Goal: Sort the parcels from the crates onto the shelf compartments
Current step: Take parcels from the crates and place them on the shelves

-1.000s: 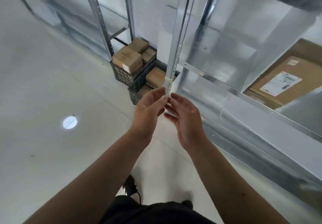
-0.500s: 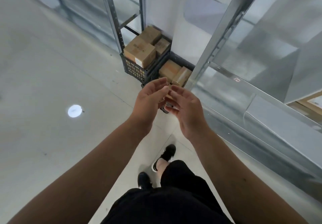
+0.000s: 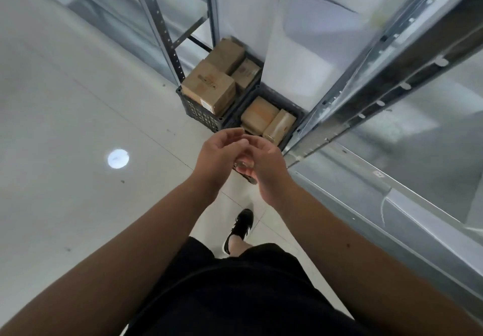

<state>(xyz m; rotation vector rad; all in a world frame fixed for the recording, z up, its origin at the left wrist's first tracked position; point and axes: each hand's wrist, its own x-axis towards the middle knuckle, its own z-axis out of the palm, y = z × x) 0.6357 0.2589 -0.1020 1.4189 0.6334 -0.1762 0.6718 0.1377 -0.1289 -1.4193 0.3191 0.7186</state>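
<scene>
My left hand (image 3: 218, 156) and right hand (image 3: 266, 164) meet, fingers loosely curled, seemingly empty, though their overlap hides the gap. The parcels (image 3: 209, 87) sit heaped in the crates (image 3: 201, 113) ahead. A careless grab could topple the big top one.

The left hand (image 3: 218, 156) and right hand (image 3: 265, 164) hide the near crate's (image 3: 285, 99) front corner. Their fingertips blur, so contact between them is unclear. Print on the largest parcel (image 3: 209, 87) is unreadable. The shelf (image 3: 386, 79) runs off the right edge.
</scene>
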